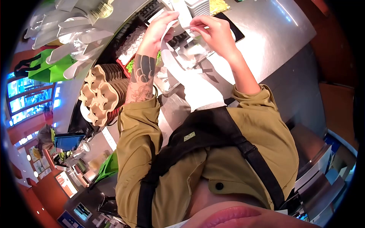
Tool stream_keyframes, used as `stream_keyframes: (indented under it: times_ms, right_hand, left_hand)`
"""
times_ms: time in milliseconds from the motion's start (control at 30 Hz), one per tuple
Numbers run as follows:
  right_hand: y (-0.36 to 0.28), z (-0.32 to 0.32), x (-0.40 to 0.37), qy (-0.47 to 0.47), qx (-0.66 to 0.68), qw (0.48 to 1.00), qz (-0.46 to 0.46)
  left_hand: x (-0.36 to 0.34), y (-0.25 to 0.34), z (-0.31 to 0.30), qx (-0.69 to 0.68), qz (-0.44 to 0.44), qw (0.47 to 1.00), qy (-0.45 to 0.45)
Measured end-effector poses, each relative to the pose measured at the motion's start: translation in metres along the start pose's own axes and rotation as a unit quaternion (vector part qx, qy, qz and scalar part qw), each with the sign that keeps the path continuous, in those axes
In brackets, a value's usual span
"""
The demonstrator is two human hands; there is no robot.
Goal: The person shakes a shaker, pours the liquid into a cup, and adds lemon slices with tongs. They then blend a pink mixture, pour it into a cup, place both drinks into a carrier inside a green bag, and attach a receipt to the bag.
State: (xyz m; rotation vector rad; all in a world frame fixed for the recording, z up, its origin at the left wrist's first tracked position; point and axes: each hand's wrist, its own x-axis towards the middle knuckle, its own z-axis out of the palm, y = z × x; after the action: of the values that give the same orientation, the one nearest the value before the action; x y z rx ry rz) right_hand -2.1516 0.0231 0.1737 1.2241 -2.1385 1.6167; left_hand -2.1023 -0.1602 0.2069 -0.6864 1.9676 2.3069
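A long white paper strip (201,89) hangs from between my hands down to the black apron. My left hand (161,30) is closed on the upper part of the strip, near a white object at the top. To its right, my right hand (215,33) has its fingers pinched at the edge of the white paper. Below the hands sits a clear plastic container (190,51) on the steel counter (272,41). A dark flat tray or board (232,26) lies partly behind my right hand.
Stacked brown cardboard cup carriers (102,91) stand at the left. Red-edged trays of chopped white and green food (131,45) lie beside my left forearm. Clear lids or cups (76,34) and a green bag (57,66) are at the upper left.
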Motion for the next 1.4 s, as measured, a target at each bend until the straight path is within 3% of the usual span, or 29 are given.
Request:
stream_keyframes:
  times_ms: [100, 167, 200, 233, 267, 333, 400, 533, 667, 767, 900, 967, 1033, 1100, 1167, 1200, 1267, 1333, 1400]
  right_hand:
    - [-0.010, -0.012, -0.003, 0.006, -0.118, 0.986, -0.118]
    - [-0.044, -0.040, -0.013, -0.049, -0.061, 0.985, -0.152]
    - [-0.062, -0.055, -0.022, -0.113, 0.072, 0.987, -0.093]
    - [-0.072, -0.065, -0.028, -0.135, 0.268, 0.950, -0.087]
    - [-0.080, -0.072, -0.033, -0.154, 0.452, 0.875, -0.075]
    - [-0.097, -0.071, -0.047, -0.091, 0.619, 0.779, 0.039]
    - [-0.111, -0.058, -0.038, -0.056, 0.517, 0.835, 0.177]
    - [-0.132, 0.003, -0.029, -0.062, 0.491, 0.849, 0.185]
    - [-0.165, 0.036, -0.040, -0.114, 0.485, 0.852, 0.163]
    - [-0.185, 0.057, -0.050, -0.155, 0.487, 0.845, 0.156]
    - [-0.207, 0.091, -0.068, -0.161, 0.503, 0.838, 0.136]
    - [-0.249, 0.090, -0.064, -0.139, 0.569, 0.767, 0.263]
    - [-0.241, 0.114, -0.085, -0.175, 0.440, 0.879, 0.055]
    - [-0.246, 0.130, -0.097, -0.165, 0.359, 0.917, -0.051]
    - [-0.264, 0.139, -0.108, -0.173, 0.281, 0.935, -0.134]
    - [-0.271, 0.145, -0.118, -0.218, 0.227, 0.939, -0.138]
    - [-0.286, 0.161, -0.135, -0.201, 0.097, 0.934, -0.279]
    - [-0.308, 0.169, -0.149, -0.168, 0.010, 0.924, -0.343]
    - [-0.326, 0.183, -0.168, -0.159, 0.093, 0.932, -0.311]
  left_hand:
    - [0.010, -0.008, -0.011, 0.006, 0.005, 1.000, -0.025]
    - [0.016, -0.020, -0.004, 0.011, 0.070, 0.997, 0.016]
    - [0.020, -0.027, -0.004, 0.014, 0.104, 0.994, 0.038]
    - [0.010, -0.023, -0.003, 0.163, 0.218, 0.956, 0.110]
    - [-0.009, -0.025, -0.002, 0.253, 0.269, 0.911, 0.185]
    - [-0.057, -0.019, 0.004, 0.298, 0.324, 0.859, 0.260]
    - [-0.110, -0.011, 0.019, 0.330, 0.345, 0.811, 0.339]
    - [-0.174, -0.019, 0.016, 0.320, 0.401, 0.756, 0.406]
    - [-0.224, -0.023, 0.005, 0.317, 0.386, 0.746, 0.441]
    - [-0.248, -0.031, -0.011, 0.322, 0.392, 0.723, 0.469]
    - [-0.284, -0.043, -0.029, 0.240, 0.359, 0.762, 0.483]
    - [-0.301, -0.050, -0.044, 0.213, 0.367, 0.767, 0.481]
    - [-0.321, -0.056, -0.058, 0.182, 0.383, 0.769, 0.478]
    - [-0.345, -0.069, -0.079, 0.100, 0.376, 0.835, 0.389]
    - [-0.379, -0.080, -0.098, 0.063, 0.303, 0.894, 0.325]
    - [-0.390, -0.090, -0.109, 0.070, 0.295, 0.891, 0.337]
    - [-0.416, -0.106, -0.131, 0.136, 0.275, 0.876, 0.371]
    - [-0.446, -0.116, -0.140, 0.126, 0.295, 0.858, 0.401]
    - [-0.474, -0.150, -0.160, 0.140, 0.303, 0.850, 0.408]
